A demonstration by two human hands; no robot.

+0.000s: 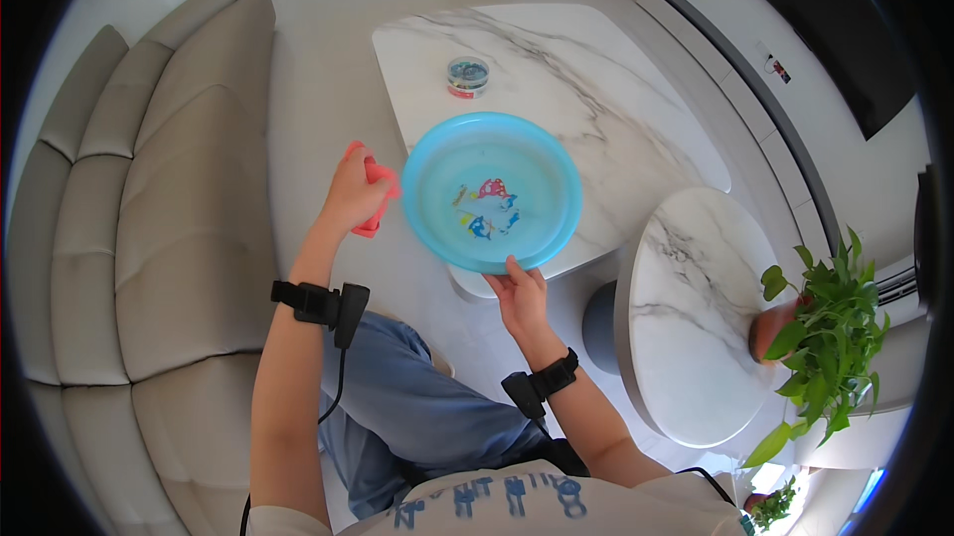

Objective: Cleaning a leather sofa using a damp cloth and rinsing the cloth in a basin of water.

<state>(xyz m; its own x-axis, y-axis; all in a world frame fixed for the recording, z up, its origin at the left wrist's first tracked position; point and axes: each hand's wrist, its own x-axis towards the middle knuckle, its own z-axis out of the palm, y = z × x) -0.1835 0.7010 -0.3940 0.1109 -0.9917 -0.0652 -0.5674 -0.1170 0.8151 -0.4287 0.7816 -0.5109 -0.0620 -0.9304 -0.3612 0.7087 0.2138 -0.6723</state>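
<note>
A light-blue round plastic basin (422,223) with cartoon sea-animal pictures on its bottom is over the near left part of the marble-patterned table. My right hand (522,303) grips its near rim, thumb on top and fingers underneath. To the left of the basin, my left hand (350,193) is closed around a coral-red cloth (370,228), whose folds stick out above, below and beside the fingers. The cloth's right side comes close to the basin's left rim; whether they touch I cannot tell.
Behind the basin, a small round clear container (468,77) stands on the marble-patterned table (616,119). A lower round side table (696,337) is at right, with a potted plant (830,327) by its edge. A grey-beige sofa (189,238) runs along the left.
</note>
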